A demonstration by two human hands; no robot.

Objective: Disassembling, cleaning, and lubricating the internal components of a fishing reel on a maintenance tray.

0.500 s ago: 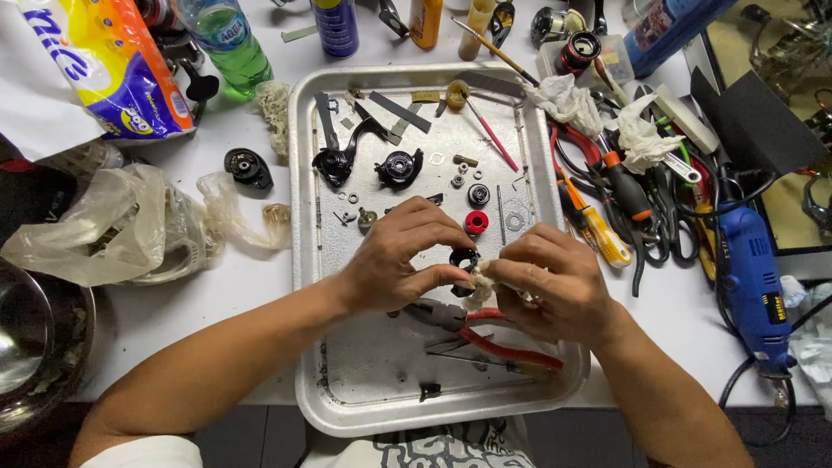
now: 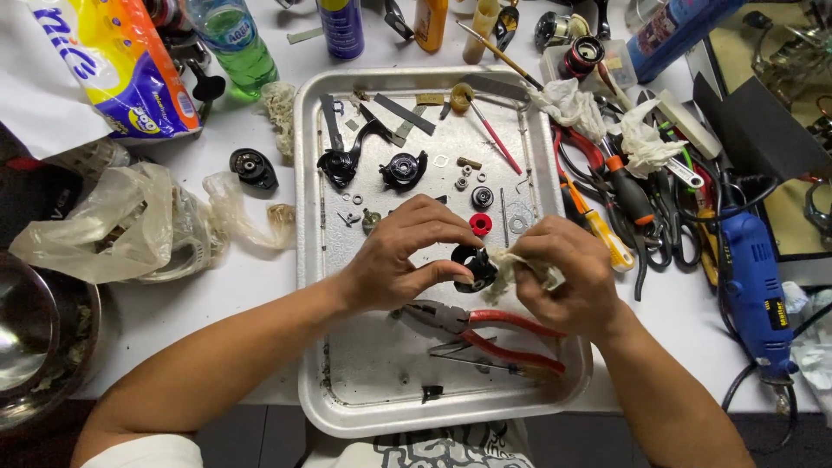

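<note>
Over the tray (image 2: 312, 260), the left hand (image 2: 394, 264) pinches a small black part (image 2: 472, 264); the right hand (image 2: 568, 277) grips a rag (image 2: 511, 264) against it. Best steady the part, wiping gently above the tray.

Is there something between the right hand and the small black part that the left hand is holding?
Yes. A crumpled pale rag lies between the right hand and the black part. The left hand grips the part directly, above the metal tray.

One head-worn camera looks steeply down, fairly close, over the metal tray (image 2: 314, 260) and cluttered tabletop.
</note>
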